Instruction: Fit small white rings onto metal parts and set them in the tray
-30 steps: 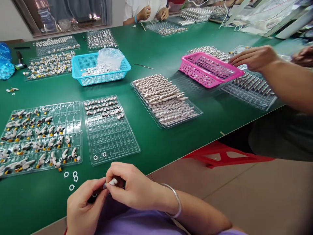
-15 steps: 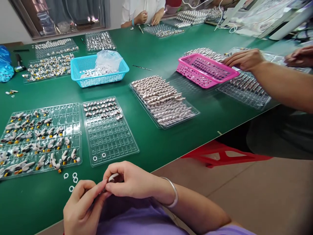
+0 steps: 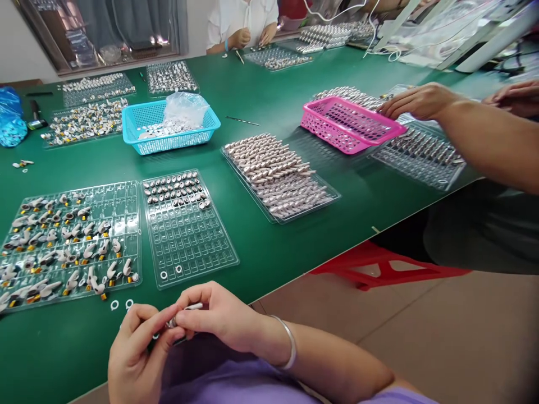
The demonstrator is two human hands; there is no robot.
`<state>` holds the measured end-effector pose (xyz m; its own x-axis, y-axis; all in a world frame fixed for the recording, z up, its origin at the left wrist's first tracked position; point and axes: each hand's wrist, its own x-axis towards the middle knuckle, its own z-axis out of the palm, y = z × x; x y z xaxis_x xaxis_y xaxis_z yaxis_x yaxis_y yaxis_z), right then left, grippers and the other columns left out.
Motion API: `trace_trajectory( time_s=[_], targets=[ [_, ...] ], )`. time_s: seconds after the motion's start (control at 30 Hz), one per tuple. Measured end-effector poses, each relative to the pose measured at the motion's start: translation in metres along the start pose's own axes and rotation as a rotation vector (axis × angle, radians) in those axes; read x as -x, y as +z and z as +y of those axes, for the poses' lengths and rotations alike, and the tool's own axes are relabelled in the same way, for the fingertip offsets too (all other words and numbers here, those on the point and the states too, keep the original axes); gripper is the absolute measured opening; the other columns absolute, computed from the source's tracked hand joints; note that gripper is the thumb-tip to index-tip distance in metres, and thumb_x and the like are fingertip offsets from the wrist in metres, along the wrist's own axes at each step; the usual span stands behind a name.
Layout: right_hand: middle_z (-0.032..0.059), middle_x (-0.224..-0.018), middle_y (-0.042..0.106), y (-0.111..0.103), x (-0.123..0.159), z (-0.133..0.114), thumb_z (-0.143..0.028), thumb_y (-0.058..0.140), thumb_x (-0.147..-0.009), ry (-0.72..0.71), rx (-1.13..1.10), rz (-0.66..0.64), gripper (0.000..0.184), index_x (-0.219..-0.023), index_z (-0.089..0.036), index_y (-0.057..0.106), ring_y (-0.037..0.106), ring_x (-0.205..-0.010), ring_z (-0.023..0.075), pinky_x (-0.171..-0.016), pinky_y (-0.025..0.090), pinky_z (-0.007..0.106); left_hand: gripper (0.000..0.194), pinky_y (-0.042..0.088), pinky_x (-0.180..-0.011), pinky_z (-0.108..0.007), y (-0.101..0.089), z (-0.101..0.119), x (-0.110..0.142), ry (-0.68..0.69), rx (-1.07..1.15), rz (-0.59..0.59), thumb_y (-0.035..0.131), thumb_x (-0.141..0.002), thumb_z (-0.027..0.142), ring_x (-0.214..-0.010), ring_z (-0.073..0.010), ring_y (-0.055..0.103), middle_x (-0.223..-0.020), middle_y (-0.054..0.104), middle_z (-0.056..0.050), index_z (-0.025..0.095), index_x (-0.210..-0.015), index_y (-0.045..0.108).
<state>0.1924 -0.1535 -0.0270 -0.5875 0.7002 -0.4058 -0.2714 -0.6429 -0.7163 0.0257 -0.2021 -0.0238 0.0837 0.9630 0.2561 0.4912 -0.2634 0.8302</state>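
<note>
My right hand (image 3: 219,317) pinches a small white earbud part (image 3: 191,307) at the near table edge. My left hand (image 3: 135,353) meets it fingertip to fingertip and is closed on the same small piece. A few loose white rings (image 3: 120,304) lie on the green table (image 3: 261,101) just beyond my left hand. Ahead stand a clear tray of white earbud parts with yellow bits (image 3: 67,241) and a clear grid tray (image 3: 187,227), whose far rows hold small dark pieces.
A clear tray heaped with silvery stems (image 3: 278,174) lies mid-table. Behind are a blue basket with a plastic bag (image 3: 170,126) and a pink basket (image 3: 351,123). A co-worker's hand (image 3: 415,101) reaches in at the right; another person (image 3: 244,22) sits at the far end. A red stool (image 3: 379,269) stands below.
My hands have shifted slightly left and nearer, still working the small part between the fingertips. The view has tilted a little; the co-worker's hand has edged left along the pink basket.
</note>
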Motion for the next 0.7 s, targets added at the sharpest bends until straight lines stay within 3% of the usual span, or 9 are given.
trace_trajectory(
  time_s=[0.13, 0.33, 0.57, 0.7],
  targets=[
    [-0.0023, -0.064, 0.061, -0.005, 0.000, -0.006, -0.048, 0.079, -0.064, -0.009, 0.023, -0.104, 0.041, -0.074, -0.010, 0.067, 0.055, -0.061, 0.0070, -0.066, 0.043, 0.024, 0.032, 0.048, -0.060, -0.018, -0.002, -0.001, 0.001, -0.069, 0.071, 0.018, 0.066, -0.085, 0.018, -0.070, -0.0119, 0.056, -0.078, 0.057, 0.003, 0.038, -0.111, 0.071],
    [-0.0002, -0.073, 0.062, -0.014, 0.003, -0.012, -0.051, 0.074, -0.071, -0.018, 0.079, -0.187, 0.044, -0.084, -0.009, 0.070, 0.056, -0.063, 0.0074, -0.066, 0.046, 0.025, 0.027, 0.050, -0.060, -0.018, -0.006, -0.002, -0.001, -0.149, 0.146, 0.023, 0.067, -0.084, 0.021, -0.069, -0.0125, 0.058, -0.078, 0.058, 0.002, 0.035, -0.105, 0.074],
    [-0.0001, -0.079, 0.067, -0.017, 0.002, -0.002, -0.036, 0.081, -0.068, -0.035, 0.010, -0.222, 0.038, -0.097, -0.012, 0.070, 0.060, -0.066, 0.0065, -0.069, 0.048, 0.023, 0.020, 0.052, -0.056, -0.020, -0.007, 0.006, -0.008, -0.254, 0.182, -0.051, 0.064, -0.086, 0.024, -0.068, -0.0137, 0.063, -0.084, 0.062, 0.000, 0.032, -0.102, 0.073],
    [-0.0006, -0.075, 0.068, -0.015, -0.002, 0.010, -0.028, 0.089, -0.058, -0.023, -0.106, -0.200, 0.040, -0.088, -0.011, 0.068, 0.065, -0.067, 0.0089, -0.070, 0.051, 0.025, 0.013, 0.052, -0.059, -0.019, -0.005, 0.010, -0.011, -0.175, 0.075, -0.008, 0.062, -0.087, 0.023, -0.072, -0.0142, 0.063, -0.084, 0.063, 0.000, 0.028, -0.092, 0.073]
  ],
)
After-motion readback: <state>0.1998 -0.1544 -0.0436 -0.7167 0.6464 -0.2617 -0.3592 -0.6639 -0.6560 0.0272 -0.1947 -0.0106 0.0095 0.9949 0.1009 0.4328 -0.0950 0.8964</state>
